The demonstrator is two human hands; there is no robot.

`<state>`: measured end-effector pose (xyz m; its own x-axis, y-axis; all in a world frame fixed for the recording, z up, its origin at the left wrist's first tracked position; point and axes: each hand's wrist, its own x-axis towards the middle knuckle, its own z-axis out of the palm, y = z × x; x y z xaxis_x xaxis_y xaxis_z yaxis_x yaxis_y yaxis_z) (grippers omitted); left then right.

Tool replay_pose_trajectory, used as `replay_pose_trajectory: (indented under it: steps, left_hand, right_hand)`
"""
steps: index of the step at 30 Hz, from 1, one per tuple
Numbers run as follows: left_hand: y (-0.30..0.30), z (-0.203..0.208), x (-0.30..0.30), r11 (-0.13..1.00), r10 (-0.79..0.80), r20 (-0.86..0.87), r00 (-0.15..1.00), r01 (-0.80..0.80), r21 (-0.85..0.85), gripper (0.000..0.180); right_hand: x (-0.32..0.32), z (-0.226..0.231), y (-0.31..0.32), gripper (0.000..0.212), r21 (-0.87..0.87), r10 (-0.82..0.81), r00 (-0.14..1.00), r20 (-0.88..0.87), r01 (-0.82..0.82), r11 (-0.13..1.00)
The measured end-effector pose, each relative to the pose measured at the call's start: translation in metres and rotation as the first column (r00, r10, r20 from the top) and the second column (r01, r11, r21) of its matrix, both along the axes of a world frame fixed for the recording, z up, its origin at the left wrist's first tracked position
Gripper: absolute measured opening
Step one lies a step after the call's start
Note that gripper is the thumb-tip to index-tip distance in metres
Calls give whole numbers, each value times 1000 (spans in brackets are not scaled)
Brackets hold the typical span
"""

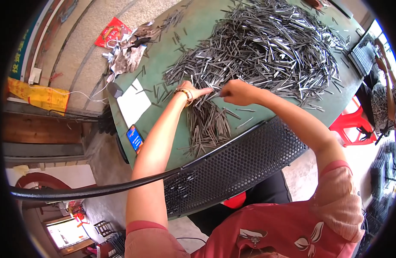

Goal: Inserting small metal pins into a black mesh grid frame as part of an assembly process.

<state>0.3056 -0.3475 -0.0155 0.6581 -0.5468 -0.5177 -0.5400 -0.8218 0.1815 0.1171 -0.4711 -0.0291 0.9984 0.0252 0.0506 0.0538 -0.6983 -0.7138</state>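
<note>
A large heap of thin, dark metal strips [267,51] covers much of the green table [163,47]. My left hand [193,90] is at the heap's near edge, a bracelet on its wrist. One of its digits points right toward my other hand; the rest look drawn in, and what they hold is hidden among the strips. Just to the right, my right hand [239,93] has its fingers curled in a pinch. Whatever lies in that pinch is too small to make out. Below both hands, a smaller bunch of strips [208,124] spreads toward the table's near edge.
A black perforated panel [232,167] runs along the near edge, in front of my body. To the left lie a phone [135,137], a white sheet [134,103], a small dark box [115,90] and crumpled gloves [128,58]. A red stool [352,124] and another person [380,94] are at right.
</note>
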Motion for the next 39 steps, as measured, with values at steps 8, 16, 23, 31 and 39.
replay_pose_trajectory:
  steps: [8, 16, 23, 31, 39]
  left_hand:
    - [-33, -19, -28, 988, -132, 127, 983, 119, 102, 111]
    - [-22, -49, -12, 996, 50, 166, 985, -38, -75, 66]
    - [1, -43, -5, 992, -110, 87, 990, 114, -46, 58]
    - [37, -8, -21, 975, -211, -7, 977, 210, -72, 119]
    - [13, -9, -49, 940, -281, -42, 959, 283, 190, 136]
  right_hand:
    - [-122, 48, -5, 23, 159, -317, 943, -97, 329, 931]
    - [-183, 61, 7, 17, 404, -628, 762, -161, 631, 662]
    - [-220, 50, 10, 16, 346, -709, 690, -148, 707, 616]
    - [-231, 49, 12, 16, 377, -768, 608, -202, 772, 512]
    - [-224, 49, 14, 16, 371, -754, 631, -180, 754, 542]
